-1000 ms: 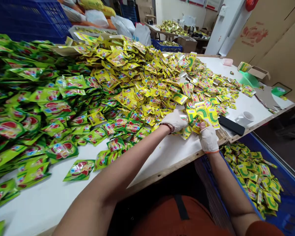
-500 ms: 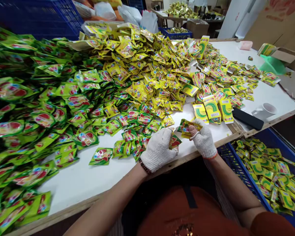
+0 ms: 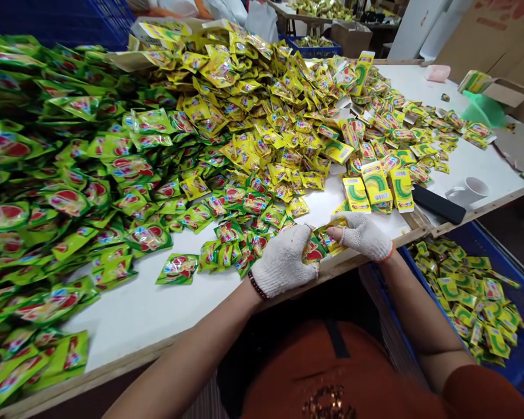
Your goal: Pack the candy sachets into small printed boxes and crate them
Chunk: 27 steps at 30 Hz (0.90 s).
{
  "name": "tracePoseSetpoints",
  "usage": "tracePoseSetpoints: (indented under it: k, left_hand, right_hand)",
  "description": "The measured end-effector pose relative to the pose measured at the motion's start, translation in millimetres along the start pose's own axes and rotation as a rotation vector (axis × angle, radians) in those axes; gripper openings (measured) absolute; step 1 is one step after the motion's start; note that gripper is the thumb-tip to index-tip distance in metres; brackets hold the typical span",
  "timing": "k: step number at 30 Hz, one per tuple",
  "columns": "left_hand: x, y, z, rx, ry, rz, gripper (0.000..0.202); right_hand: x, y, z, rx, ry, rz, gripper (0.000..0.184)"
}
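My left hand (image 3: pixel 287 261), in a white knit glove, is closed round a green packet (image 3: pixel 313 250) with a red watermelon picture. Close to its right, my gloved right hand (image 3: pixel 361 235) pinches yellow and green packets (image 3: pixel 333 235) between thumb and fingers. Both hands are just above the table's front edge, and the packets they hold meet or nearly meet. Fingers of the left hand are partly hidden behind the packet. Beyond my right hand lie flat yellow-green cartons (image 3: pixel 376 189) with barcodes. Left of my left hand, loose green packets (image 3: pixel 177 269) lie on the white table (image 3: pixel 148 302).
A large heap of green packets (image 3: pixel 65 201) covers the left side, with yellow packets (image 3: pixel 244 116) heaped behind. At right are a black phone-like slab (image 3: pixel 439 203), a white mug (image 3: pixel 468 191) and a green scoop-like thing (image 3: pixel 484 110). A blue crate (image 3: pixel 500 250) holding packets stands below the edge.
My right hand has come lower and nearer my left hand, bringing its packets against or beside the left hand's packet. The view has shifted slightly.
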<state>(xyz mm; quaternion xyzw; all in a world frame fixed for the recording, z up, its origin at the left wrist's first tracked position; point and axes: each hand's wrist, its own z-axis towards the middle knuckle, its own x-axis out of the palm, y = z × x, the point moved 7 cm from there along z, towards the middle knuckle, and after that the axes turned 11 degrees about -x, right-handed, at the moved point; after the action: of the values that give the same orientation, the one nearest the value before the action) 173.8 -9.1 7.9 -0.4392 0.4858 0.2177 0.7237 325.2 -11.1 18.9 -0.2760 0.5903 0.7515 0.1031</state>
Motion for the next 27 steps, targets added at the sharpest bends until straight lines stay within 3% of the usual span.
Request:
tracePoseSetpoints:
  k: [4, 8, 12, 14, 18, 22, 24, 27]
  left_hand:
    - [-0.4, -2, 0, 0.068, -0.067, -0.011, 0.049]
    - [-1.1, -2, 0, 0.077, -0.123, -0.011, 0.04]
    - [0.9, 0, 1, 0.065, -0.102, 0.014, 0.036]
    - [3.7, 3, 1, 0.049, -0.084, 0.031, 0.034]
    - [10.1, 5, 3, 0.027, -0.056, 0.068, 0.047]
    - [12.6, 1, 2, 0.066, -0.069, 0.111, 0.06]
    - [11.9, 0, 1, 0.083, -0.088, 0.104, 0.061]
    - [12.0, 3, -1, 0.092, -0.096, 0.09, 0.062]
  right_hand:
    - [3, 13, 4, -0.056, -0.005, -0.254, 0.024]
    - [19, 26, 7, -0.159, 0.009, -0.603, 0.023]
    - [26, 25, 7, -0.141, -0.024, -0.782, 0.027]
    - [27, 23, 3, -0.128, 0.003, -0.774, 0.025]
    - [21, 22, -8, -0.176, 0.102, -0.547, 0.013]
    - [5, 16, -12, -0.128, -0.015, -0.476, 0.022]
    - [8, 13, -10, -0.097, -0.044, -0.47, 0.022]
    - [21, 10, -5, -0.077, 0.023, -0.393, 0.016]
